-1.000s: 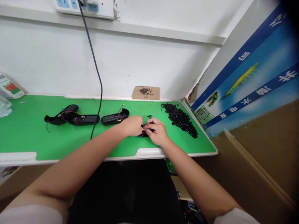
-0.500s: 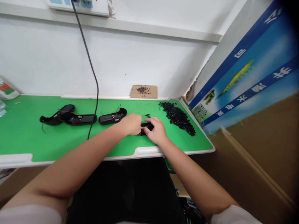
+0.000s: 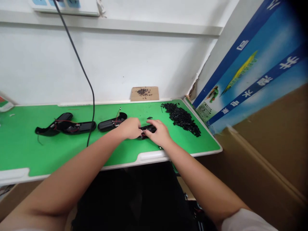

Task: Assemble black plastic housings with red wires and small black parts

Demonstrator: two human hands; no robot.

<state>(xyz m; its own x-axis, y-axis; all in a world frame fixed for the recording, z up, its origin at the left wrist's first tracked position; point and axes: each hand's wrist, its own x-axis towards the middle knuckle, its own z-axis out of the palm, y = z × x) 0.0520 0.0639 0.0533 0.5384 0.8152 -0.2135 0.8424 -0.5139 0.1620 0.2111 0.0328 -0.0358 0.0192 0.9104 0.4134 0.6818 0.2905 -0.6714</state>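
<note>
A black plastic housing (image 3: 149, 129) with thin red wires lies on the green table, between my two hands. My right hand (image 3: 159, 132) grips it from the right, thumb on the near side and fingers over the far side. At its left end, the fingers of my left hand (image 3: 132, 128) are closed; what they pinch is too small to make out. Left of my hands lies another black housing (image 3: 108, 124) with wires. Farther left are more black housings (image 3: 83, 127), overlapping, with red wires showing.
A heap of small black parts (image 3: 181, 118) covers the table's right side. Cardboard with tiny dark pieces (image 3: 144, 93) leans at the wall. A black cable (image 3: 83, 69) hangs across the left. A large printed box (image 3: 243, 77) stands right of the green table (image 3: 115, 150).
The view has shifted slightly, so the table's contents appear farther left. More of the housing shows between my hands, and a small object now shows beneath my right wrist.
</note>
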